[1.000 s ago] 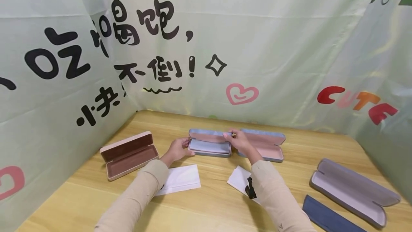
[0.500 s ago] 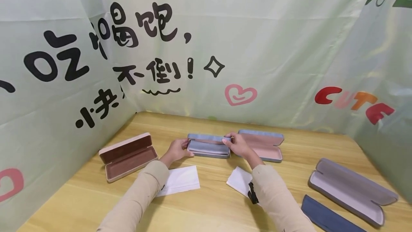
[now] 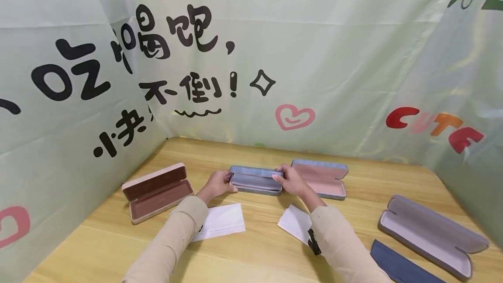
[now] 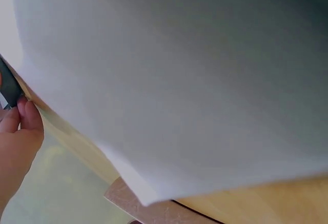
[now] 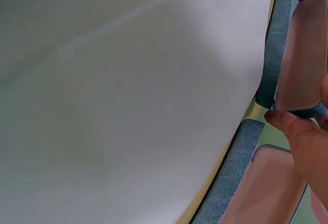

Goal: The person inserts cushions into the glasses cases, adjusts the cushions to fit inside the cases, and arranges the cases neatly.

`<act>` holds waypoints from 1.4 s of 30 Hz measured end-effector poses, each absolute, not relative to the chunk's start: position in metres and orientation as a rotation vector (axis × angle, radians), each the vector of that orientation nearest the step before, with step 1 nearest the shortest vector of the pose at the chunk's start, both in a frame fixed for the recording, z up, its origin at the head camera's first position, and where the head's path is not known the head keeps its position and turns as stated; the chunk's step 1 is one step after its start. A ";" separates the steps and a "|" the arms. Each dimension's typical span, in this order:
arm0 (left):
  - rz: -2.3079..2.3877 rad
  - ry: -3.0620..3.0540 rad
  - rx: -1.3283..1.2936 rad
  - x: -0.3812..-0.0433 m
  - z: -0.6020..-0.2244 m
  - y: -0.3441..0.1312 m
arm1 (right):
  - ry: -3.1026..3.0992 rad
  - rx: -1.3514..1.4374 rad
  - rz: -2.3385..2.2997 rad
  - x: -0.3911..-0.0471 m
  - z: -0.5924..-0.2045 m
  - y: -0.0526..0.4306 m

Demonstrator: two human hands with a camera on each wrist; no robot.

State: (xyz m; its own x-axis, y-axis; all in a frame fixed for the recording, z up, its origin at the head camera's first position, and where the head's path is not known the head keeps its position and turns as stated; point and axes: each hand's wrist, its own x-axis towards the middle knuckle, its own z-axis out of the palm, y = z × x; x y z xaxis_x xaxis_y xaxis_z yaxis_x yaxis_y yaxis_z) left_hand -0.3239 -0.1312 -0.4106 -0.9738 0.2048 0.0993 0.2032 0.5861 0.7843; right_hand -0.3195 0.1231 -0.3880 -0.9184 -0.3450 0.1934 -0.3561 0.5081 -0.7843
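I see left hand pinching left end of middle case, right hand pinching right end of its lid. Case sits toward far side of table, lid tilted part-way down. Greyish-blue layer inside; cloth or lining, I can't tell from this angle. Open blue case just right, open pink case left. Nearer camera: left sheet, right sheet, both white, apart. Far right: open grey case, navy cloth beside it.
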 end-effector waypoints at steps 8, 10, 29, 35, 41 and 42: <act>1.279 2.836 0.349 -0.324 -0.405 -0.132 | -2.744 0.639 1.331 -0.314 -0.392 0.121; 1.266 2.826 0.344 -0.324 -0.405 -0.131 | -2.765 0.617 1.299 -0.312 -0.394 0.120; 1.279 2.763 0.293 -0.326 -0.406 -0.126 | -2.819 0.522 1.216 -0.311 -0.400 0.120; 1.247 2.792 0.314 -0.324 -0.404 -0.126 | -2.832 0.478 1.202 -0.309 -0.400 0.119; 1.179 2.840 0.390 -0.322 -0.404 -0.126 | -2.876 0.444 1.214 -0.304 -0.396 0.118; 1.162 2.850 0.396 -0.321 -0.404 -0.125 | -2.882 0.436 1.212 -0.303 -0.395 0.118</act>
